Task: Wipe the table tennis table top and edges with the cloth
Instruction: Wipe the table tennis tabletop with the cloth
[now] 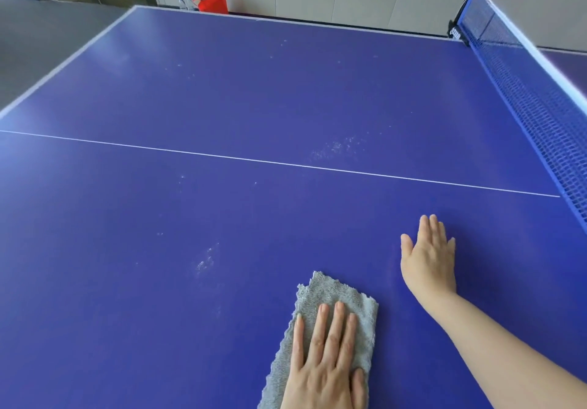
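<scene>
L hand (pixel 327 364) lies flat on the grey cloth (pixel 333 294), fingers straight and a little spread, pressing it onto the blue table tennis table (pixel 254 90). It grips nothing. The cloth sits close to the table's near side as a longish strip. Its far end pokes out past the fingertips and its near end runs off the bottom of view.

R hand (pixel 428 259) is just right of the cloth and a bit further in, not touching it. It's palm down on the bare top, fingers straight and close together, thumb out, w/ the forearm coming in from the bottom-right corner.

A patch of whitish specks (pixel 205 259) lies left of the cloth's far end. A bigger speck patch (pixel 336 149) lies just beyond the white centre line (pixel 286 164), w/ a few more dotted toward the far side. The net (pixel 524 90), blue mesh w/ a white top band, runs along the right, and a black clamp (pixel 455 32) holds its far end.

Past the far edge, by the wall, a red bag (pixel 214 0) stands upright; can't tell what's in it. Two clear bottles (pixel 185 3) stand just left of it, contents too small to make out. Grey floor (pixel 47 27) shows off the left side.
</scene>
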`<state>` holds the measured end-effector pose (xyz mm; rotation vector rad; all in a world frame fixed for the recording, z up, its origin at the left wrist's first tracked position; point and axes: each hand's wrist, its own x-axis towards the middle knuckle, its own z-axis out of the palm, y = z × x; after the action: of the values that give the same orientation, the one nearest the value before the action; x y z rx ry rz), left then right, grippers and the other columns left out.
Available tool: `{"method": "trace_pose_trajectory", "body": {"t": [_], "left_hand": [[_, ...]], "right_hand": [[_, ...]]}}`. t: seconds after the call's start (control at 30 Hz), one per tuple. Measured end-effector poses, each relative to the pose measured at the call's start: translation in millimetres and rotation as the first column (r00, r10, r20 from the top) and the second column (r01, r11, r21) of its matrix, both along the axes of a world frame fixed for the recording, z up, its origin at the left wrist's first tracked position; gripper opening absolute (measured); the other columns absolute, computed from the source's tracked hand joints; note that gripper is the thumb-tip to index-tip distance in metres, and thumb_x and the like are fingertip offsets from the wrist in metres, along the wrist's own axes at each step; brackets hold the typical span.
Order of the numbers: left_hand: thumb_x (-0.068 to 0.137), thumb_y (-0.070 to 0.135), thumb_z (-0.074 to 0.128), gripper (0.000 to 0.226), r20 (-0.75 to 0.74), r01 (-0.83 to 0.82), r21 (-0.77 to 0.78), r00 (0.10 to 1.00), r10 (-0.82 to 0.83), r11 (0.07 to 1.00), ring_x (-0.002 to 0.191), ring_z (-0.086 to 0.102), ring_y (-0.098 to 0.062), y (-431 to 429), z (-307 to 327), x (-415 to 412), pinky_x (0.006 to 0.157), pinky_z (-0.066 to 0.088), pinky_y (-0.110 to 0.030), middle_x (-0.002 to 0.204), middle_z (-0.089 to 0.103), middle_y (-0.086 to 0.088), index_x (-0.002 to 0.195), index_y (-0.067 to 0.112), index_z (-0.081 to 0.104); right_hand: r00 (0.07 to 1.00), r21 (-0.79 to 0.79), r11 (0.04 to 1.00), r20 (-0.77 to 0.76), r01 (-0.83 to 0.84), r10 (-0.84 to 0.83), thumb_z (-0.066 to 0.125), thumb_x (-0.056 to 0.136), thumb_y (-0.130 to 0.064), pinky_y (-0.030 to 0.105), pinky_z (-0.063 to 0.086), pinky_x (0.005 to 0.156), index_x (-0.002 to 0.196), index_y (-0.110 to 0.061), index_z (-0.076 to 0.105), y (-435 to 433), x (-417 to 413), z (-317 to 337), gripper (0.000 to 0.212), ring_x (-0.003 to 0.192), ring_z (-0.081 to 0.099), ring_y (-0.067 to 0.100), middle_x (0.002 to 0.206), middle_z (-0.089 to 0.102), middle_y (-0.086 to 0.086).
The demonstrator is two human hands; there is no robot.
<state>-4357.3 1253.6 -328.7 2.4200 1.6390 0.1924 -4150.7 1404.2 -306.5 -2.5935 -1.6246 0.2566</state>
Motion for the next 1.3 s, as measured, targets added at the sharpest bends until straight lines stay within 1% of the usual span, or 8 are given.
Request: {"method": "trace_pose_trajectory", "body": {"t": [0.07,0.17,0.37,0.6,0.87,0.97,1.2,1.3], "left_hand": [[0.074,0.049,0.053,0.067,0.009,0.036,-0.002,0.999,-0.036,0.999,0.136,0.047,-0.022,6,-4,1,0.102,0.036,-0.051,0.148,0.050,0.000,0.134,0.021,0.062],[0.075,0.045,0.051,0.066,0.058,0.148,0.004,0.987,-0.148,0.989,0.140,0.044,-0.019,33,-1,7,0.106,0.032,-0.049,0.151,0.046,0.002,0.137,0.023,0.060],[0.100,0.036,0.020,0.061,0.061,0.161,-0.041,0.985,-0.158,0.986,0.153,-0.009,-0.016,160,6,35,0.122,-0.008,-0.049,0.166,0.003,0.006,0.159,0.023,0.011],[0.102,0.042,0.022,0.058,0.059,0.081,-0.006,0.995,-0.080,0.997,0.153,-0.001,-0.014,251,0,34,0.122,-0.008,-0.045,0.166,0.008,0.009,0.158,0.028,0.017],[0.101,0.044,0.023,0.059,0.038,-0.408,-0.032,0.912,0.409,0.912,0.153,0.000,-0.013,253,-2,-94,0.123,-0.005,-0.044,0.166,0.008,0.008,0.157,0.030,0.018],[0.101,0.039,0.019,0.061,0.002,-0.500,-0.051,0.865,0.501,0.864,0.153,-0.007,-0.019,249,4,-75,0.122,-0.007,-0.050,0.167,-0.001,0.005,0.159,0.024,0.008],[0.099,0.042,0.011,0.063,-0.006,0.052,-0.048,0.999,-0.052,0.998,0.152,-0.012,-0.019,184,2,37,0.121,-0.011,-0.050,0.167,-0.001,0.005,0.159,0.024,0.007],[0.100,0.046,0.013,0.061,-0.042,0.085,0.025,0.996,-0.084,0.996,0.153,-0.007,-0.014,188,1,-6,0.123,-0.005,-0.045,0.166,0.002,0.009,0.159,0.029,0.010]], "right_hand": [[0.970,0.028,0.981,-0.156,0.192,-0.185,0.031,0.106,-0.035,0.048,-0.002,0.124,0.157,-0.005,0.015,21,-24,-2,0.061,0.154,0.003,0.023,0.167,0.008,0.010],[0.958,0.107,0.957,-0.127,0.270,-0.256,0.034,0.104,-0.039,0.050,-0.003,0.123,0.158,-0.006,0.017,31,-36,-15,0.065,0.154,0.004,0.023,0.166,0.010,0.008],[0.970,0.045,0.969,-0.024,0.242,-0.242,0.030,0.103,-0.047,0.051,-0.004,0.122,0.159,-0.022,0.013,32,-33,-20,0.064,0.154,0.001,0.024,0.167,0.006,0.006],[0.975,-0.003,0.975,0.031,0.221,-0.221,0.023,0.102,-0.054,0.055,-0.004,0.122,0.159,-0.031,0.006,31,-34,-23,0.064,0.154,-0.003,0.027,0.167,0.000,0.007],[0.978,-0.044,0.983,0.110,0.181,-0.175,0.014,0.100,-0.057,0.062,-0.001,0.120,0.159,-0.031,-0.001,29,-34,-27,0.066,0.153,-0.004,0.034,0.166,-0.002,0.014],[0.979,-0.043,0.985,0.119,0.170,-0.164,0.013,0.100,-0.055,0.064,0.000,0.119,0.159,-0.028,0.000,30,-35,-29,0.066,0.153,-0.002,0.036,0.166,-0.001,0.014],[0.984,-0.031,0.985,0.049,0.170,-0.169,0.022,0.102,-0.052,0.061,-0.002,0.120,0.159,-0.027,0.008,33,-35,-23,0.064,0.153,-0.002,0.034,0.167,0.001,0.011],[0.985,-0.032,0.986,0.052,0.166,-0.164,0.021,0.102,-0.053,0.061,-0.003,0.120,0.159,-0.027,0.006,33,-34,-23,0.065,0.153,-0.003,0.034,0.167,0.000,0.012]]}}
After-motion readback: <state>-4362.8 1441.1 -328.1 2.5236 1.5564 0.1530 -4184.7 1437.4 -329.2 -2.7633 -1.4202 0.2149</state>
